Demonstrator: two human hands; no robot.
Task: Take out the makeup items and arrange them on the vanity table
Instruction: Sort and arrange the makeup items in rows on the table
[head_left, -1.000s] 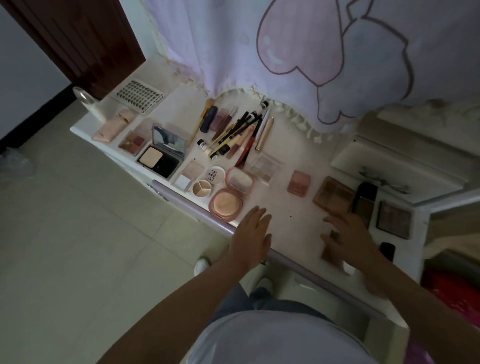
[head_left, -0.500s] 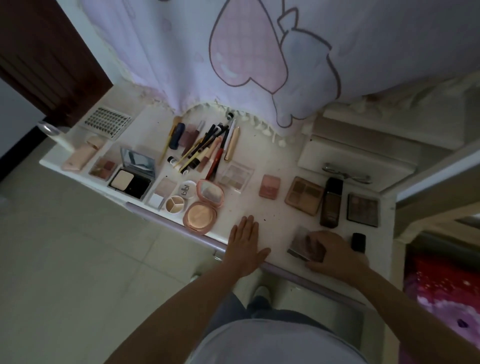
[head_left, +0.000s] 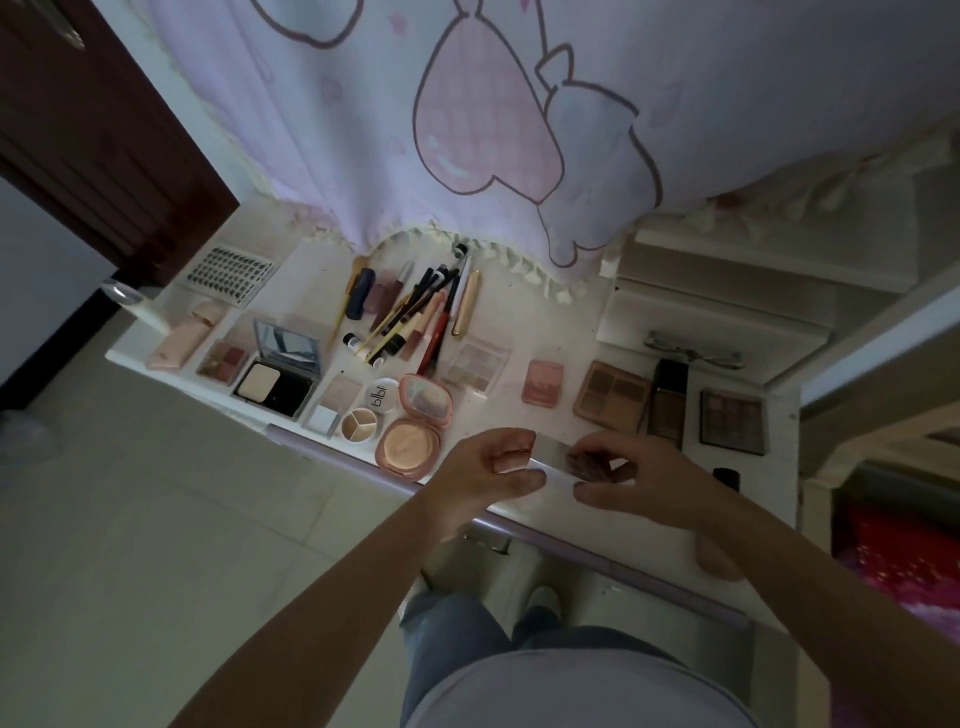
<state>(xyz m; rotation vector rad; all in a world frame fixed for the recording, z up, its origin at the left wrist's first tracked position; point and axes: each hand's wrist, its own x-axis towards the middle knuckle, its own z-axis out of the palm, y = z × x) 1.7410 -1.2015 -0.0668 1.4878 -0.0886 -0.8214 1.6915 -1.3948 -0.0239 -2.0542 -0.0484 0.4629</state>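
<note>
A small clear-lidded eyeshadow palette (head_left: 566, 465) is held just above the front of the white vanity table (head_left: 540, 332). My left hand (head_left: 488, 470) grips its left end with curled fingers. My right hand (head_left: 639, 478) pinches its right end. Laid out on the table are a round pink powder compact (head_left: 410, 447), a black compact with mirror (head_left: 275, 384), a heap of pencils and brushes (head_left: 415, 312), a pink blush (head_left: 543, 383), a brown quad palette (head_left: 613, 395), a dark foundation bottle (head_left: 667, 405) and a dark eyeshadow palette (head_left: 732, 422).
A pink cartoon curtain (head_left: 467, 114) hangs over the table's back edge. A white drawer unit (head_left: 717, 322) stands at the back right. A dark wooden door (head_left: 88, 130) is at the left. A small black cap (head_left: 726, 477) sits near my right wrist.
My right hand picked the small palette up off the table and moved it left. My left hand left the table's edge and took hold of the palette's other end.
</note>
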